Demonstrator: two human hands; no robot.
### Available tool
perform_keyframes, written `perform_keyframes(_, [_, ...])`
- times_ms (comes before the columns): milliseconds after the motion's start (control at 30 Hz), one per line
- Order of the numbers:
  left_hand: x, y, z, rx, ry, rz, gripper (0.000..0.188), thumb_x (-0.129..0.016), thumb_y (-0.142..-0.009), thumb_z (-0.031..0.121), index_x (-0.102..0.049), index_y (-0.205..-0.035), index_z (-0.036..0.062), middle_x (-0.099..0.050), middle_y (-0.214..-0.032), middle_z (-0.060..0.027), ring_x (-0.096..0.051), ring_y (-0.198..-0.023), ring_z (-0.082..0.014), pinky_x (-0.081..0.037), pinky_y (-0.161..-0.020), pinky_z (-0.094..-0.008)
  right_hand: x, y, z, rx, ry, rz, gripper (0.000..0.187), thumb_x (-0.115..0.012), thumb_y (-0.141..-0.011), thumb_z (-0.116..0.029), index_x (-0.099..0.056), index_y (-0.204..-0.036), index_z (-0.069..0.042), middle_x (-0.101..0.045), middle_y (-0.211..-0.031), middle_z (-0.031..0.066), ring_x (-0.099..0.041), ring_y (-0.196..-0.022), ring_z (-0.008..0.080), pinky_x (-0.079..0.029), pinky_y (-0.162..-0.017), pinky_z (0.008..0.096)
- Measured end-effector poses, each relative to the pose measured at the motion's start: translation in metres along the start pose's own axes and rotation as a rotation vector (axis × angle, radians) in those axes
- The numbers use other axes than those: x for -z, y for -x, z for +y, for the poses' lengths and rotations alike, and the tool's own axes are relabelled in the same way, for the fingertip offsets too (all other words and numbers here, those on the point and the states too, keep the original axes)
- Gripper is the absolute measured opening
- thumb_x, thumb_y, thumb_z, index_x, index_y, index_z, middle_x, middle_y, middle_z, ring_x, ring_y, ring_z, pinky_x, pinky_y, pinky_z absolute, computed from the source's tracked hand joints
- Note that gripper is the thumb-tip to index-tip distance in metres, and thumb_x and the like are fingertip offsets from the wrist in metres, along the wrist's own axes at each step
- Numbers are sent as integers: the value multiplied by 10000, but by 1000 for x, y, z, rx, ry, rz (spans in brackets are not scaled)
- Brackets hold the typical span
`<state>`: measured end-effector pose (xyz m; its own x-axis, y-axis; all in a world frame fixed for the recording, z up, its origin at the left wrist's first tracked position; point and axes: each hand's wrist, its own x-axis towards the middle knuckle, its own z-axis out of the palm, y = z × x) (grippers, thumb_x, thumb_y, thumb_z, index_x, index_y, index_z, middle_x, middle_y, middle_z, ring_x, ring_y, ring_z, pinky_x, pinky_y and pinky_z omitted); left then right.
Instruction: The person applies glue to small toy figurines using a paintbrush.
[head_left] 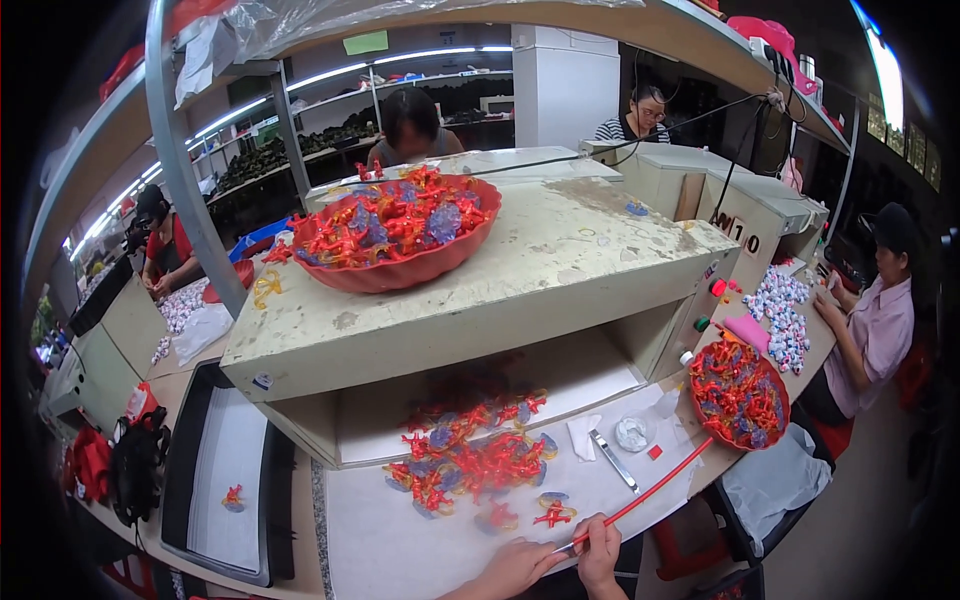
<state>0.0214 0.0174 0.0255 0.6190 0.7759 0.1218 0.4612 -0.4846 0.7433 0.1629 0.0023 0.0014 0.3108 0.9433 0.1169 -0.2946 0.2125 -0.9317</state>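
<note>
Near the front edge of the white-covered bench, my right hand [600, 552] is closed round a thin paintbrush with a long red handle [655, 483]. The handle slants up to the right. My left hand [520, 568] has its fingers pinched at the brush's dark and silvery end, whose tip is hidden. Just beyond lies a small red figure [553, 512] with yellow and purple see-through parts. A pile of similar figures [480, 460] spreads toward the opening of the cream box. A flat metal tool [614, 462] lies to the right, beside a small round clear dish [632, 433].
The cream box [480, 305] carries a red bowl [390, 272] heaped with figures. Another full red bowl [740, 395] stands right, beyond the brush handle. A black tray [228, 470] with white lining holds one figure at left. Several people work around; one person [872, 310] sits at right.
</note>
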Motion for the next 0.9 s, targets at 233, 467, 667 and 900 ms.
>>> perform_keyframes(233, [8, -7, 1, 0, 39, -50, 178, -498, -830, 224, -563, -815, 59, -540, -688, -130, -526, -678, -300, -405, -641, -353, 4, -5, 5, -28, -2, 59, 308, -388, -894, -244, -455, -667, -46, -442, -532, 24, -357, -416, 63, -296, -387, 187])
perform_keyframes(467, [162, -10, 100, -471, 272, 704, 220, -480, -845, 255, -491, -819, 37, -523, -662, -58, -475, -616, -158, -378, -558, -260, 0, -15, -13, -138, -245, 114, 286, -378, -891, -229, -461, -694, -38, -407, -531, 10, -365, -434, 73, -341, -417, 200])
perform_keyframes(667, [144, -21, 116, -1003, 442, 818, 83, -519, -778, 62, -532, -858, 45, -568, -719, -79, -523, -672, -230, -411, -681, -365, 7, -9, -7, -156, -116, 23, 273, -381, -892, -225, -485, -728, -33, -424, -553, -5, -403, -465, 57, -353, -452, 184])
perform_keyframes(900, [26, 3, 18, -55, 181, 338, 212, -532, -800, 82, -543, -993, -4, -554, -885, -112, -525, -797, -188, -409, -705, -258, 4, -10, -14, -177, -31, -197, 263, -384, -896, -241, -497, -753, -53, -460, -636, -8, -426, -548, 54, -360, -512, 189])
